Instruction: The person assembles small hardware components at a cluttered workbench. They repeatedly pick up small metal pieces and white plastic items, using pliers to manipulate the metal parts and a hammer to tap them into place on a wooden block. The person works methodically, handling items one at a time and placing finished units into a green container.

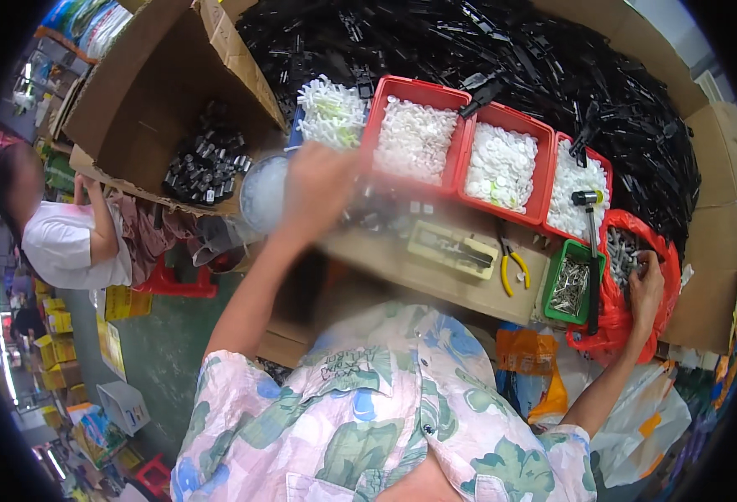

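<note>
My left hand, smeared by motion, is over the near edge of a blue bin heaped with white plastic pieces. What it holds, if anything, cannot be made out. Just left of it stands a round clear tub with pale contents. At the far right, my right hand reaches into a red plastic bag of small grey metal parts. Its fingers curl in among those parts; whatever they grip is too small to name.
Red bins of small white parts line the bench before a heap of black plastic parts. Closer lie a cream fixture, yellow-handled pliers, a hammer and a green tray of metal pins. Another person sits at left.
</note>
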Motion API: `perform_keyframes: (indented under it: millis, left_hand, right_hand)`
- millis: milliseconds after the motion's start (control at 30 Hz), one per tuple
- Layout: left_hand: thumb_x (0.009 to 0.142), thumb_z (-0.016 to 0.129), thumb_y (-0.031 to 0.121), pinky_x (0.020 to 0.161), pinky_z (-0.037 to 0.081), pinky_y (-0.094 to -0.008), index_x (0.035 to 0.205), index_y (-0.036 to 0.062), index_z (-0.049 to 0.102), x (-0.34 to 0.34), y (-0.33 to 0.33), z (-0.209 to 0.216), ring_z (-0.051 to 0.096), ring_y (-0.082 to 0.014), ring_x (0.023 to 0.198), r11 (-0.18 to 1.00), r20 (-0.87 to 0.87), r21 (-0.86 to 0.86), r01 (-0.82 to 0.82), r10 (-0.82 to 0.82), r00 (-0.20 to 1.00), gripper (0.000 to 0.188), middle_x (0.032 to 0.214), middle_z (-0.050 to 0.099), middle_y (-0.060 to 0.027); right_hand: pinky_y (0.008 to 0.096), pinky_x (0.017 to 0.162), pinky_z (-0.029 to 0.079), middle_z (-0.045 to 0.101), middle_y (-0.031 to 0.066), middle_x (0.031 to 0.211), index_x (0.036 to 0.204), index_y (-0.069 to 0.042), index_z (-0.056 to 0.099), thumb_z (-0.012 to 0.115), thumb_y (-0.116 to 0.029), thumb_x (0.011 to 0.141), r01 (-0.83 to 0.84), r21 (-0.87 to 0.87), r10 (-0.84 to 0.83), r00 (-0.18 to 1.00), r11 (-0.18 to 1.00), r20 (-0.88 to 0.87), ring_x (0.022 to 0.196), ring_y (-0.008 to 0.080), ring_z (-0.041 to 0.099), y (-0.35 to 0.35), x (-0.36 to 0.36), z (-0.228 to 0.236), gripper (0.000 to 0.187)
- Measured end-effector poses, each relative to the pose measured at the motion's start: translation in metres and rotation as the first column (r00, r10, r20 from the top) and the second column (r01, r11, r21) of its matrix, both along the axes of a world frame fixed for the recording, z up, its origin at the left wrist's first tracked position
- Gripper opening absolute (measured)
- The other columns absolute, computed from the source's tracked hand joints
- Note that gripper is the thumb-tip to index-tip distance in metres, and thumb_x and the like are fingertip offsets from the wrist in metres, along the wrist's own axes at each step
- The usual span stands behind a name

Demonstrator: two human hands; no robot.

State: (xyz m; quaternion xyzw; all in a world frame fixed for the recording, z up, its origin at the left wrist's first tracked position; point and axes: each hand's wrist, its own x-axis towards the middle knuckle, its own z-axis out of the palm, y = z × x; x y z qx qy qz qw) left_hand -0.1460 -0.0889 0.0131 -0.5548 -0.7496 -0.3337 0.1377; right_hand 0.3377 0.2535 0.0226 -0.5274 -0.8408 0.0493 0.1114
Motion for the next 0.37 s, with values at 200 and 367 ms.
perform_keyframes:
  millis: [200,367]
  left_hand:
    - [0.079,0.076,0.006,0.076,0.049,-0.0394,0.097,0.0027,0.075,-0.046,0.015,-0.008,0.059,-0.0293,0.087,0.993,-0.039,0.035,-0.115,0.116,0.992,0.018,0.086,0.066,-0.0120]
    - [0.080,0.075,0.008,0.080,0.048,-0.0388,0.101,0.0057,0.075,-0.055,0.030,-0.009,0.058,-0.0280,0.094,0.986,-0.151,-0.127,-0.110,0.090,0.984,0.021,0.092,0.066,-0.0102]
  right_hand:
    - [0.0381,0.076,0.047,0.062,0.0153,0.091,0.121,-0.002,0.060,0.061,0.000,0.084,-0.049,0.008,0.049,0.988,0.999,-0.149,0.080,0.0250,0.058,-0.001,0.014,0.006,0.038]
    - [0.0352,0.083,0.048,0.066,0.0163,0.103,0.125,-0.002,0.060,0.062,-0.003,0.087,-0.073,0.010,0.074,0.978,0.997,-0.193,0.091,0.0244,0.063,0.000,0.023,-0.002,0.038]
